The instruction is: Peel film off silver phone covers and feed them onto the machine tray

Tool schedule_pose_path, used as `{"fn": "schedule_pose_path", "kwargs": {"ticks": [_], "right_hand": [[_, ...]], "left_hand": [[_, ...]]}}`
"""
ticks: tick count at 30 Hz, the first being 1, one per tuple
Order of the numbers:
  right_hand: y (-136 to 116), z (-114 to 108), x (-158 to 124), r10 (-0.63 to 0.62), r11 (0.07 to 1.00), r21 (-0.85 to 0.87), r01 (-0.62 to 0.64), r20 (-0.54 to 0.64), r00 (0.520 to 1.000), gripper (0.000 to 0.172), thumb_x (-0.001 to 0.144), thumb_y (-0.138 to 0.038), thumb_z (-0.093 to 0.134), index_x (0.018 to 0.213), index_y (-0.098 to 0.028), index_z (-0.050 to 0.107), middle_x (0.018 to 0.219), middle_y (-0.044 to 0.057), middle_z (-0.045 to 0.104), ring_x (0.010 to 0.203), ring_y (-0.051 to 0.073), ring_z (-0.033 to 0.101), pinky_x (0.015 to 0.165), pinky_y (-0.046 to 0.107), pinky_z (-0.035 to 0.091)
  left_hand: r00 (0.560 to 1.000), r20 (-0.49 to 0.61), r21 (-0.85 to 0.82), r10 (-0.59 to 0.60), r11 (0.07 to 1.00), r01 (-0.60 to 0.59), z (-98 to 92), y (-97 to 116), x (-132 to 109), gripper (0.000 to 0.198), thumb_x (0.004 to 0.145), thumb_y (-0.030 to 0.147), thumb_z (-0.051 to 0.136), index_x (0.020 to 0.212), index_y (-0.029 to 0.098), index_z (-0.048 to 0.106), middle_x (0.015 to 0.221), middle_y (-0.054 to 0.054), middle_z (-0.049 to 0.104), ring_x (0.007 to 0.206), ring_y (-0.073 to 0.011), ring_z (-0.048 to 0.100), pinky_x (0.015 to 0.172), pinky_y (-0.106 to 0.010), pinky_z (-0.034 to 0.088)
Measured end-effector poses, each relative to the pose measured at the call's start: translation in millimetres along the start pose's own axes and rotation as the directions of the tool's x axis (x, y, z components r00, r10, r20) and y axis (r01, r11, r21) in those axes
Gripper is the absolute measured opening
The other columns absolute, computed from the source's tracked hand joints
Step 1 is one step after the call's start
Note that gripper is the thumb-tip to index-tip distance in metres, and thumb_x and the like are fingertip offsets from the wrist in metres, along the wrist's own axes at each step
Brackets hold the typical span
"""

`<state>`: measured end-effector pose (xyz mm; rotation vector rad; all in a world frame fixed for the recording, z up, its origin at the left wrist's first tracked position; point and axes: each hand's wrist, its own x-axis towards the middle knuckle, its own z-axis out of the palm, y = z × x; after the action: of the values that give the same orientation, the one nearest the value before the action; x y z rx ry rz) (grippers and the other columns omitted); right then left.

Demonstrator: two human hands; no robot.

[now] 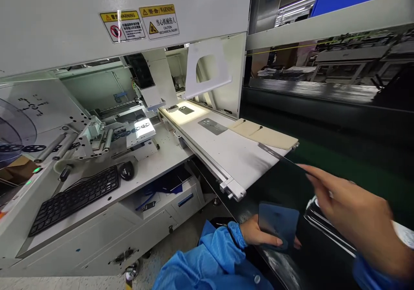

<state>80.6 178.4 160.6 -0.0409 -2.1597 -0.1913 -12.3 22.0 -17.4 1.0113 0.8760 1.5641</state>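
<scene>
Near my lap, my left hand [258, 234] grips a dark blue phone back panel [278, 223] with rounded corners; whether it is one sheet or a stack, I cannot tell. On the right, my right hand [352, 208] pinches the near end of a thin dark phone back panel [274, 153], seen almost edge-on. Its far end, with cutouts, is over the outer end of the white conveyor belt [233, 156]. Farther up the belt lie a grey phone back panel [212, 126] with camera holes and a darker panel [185, 110] under bright light.
A beige board [261, 133] lines the belt's far side. To the left are a keyboard [77, 197], a mouse [126, 170] and a roller feeder [93, 137]. The white machine hood [207, 10] overhangs the belt. A stack of trays [330, 227] sits beneath my right hand.
</scene>
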Motion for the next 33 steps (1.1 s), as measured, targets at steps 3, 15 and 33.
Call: {"fn": "schedule_pose_path", "kwargs": {"ticks": [3,15,33], "right_hand": [[-12,30,34,-0.139,0.985,-0.108,0.135,-0.032,0.99,0.036,0.097,-0.005,0.04,0.112,-0.013,0.071,0.095,0.004,0.076,0.073,0.017,0.069,0.058,0.025,0.047],[-21,89,25,-0.176,0.981,0.135,0.138,0.337,0.925,0.04,0.103,-0.024,0.04,0.125,-0.007,0.069,0.13,0.016,0.065,0.119,0.034,0.062,0.095,0.048,0.057],[-37,97,62,-0.123,0.974,0.219,-0.056,0.721,0.682,0.071,0.101,-0.061,0.037,0.149,-0.011,0.049,0.155,0.016,0.039,0.143,0.038,0.035,0.116,0.057,0.036]], "left_hand": [[1.0,-0.018,0.004,-0.001,1.0,0.001,-1.0,-4,-1,0.071,0.067,0.058,0.082,0.114,0.006,0.07,0.113,-0.022,0.071,0.111,-0.0359,0.068,0.11,-0.061,0.041],[1.0,0.005,0.031,0.009,0.999,-0.009,5.0,9,-2,0.069,0.068,0.06,0.08,0.112,0.007,0.072,0.107,-0.02,0.073,0.11,-0.0354,0.068,0.11,-0.06,0.043],[0.984,-0.141,0.093,-0.11,0.988,0.123,10.0,21,-2,0.09,0.047,0.075,0.083,0.104,0.005,0.073,0.103,-0.02,0.073,0.11,-0.0387,0.067,0.112,-0.061,0.039]]}}
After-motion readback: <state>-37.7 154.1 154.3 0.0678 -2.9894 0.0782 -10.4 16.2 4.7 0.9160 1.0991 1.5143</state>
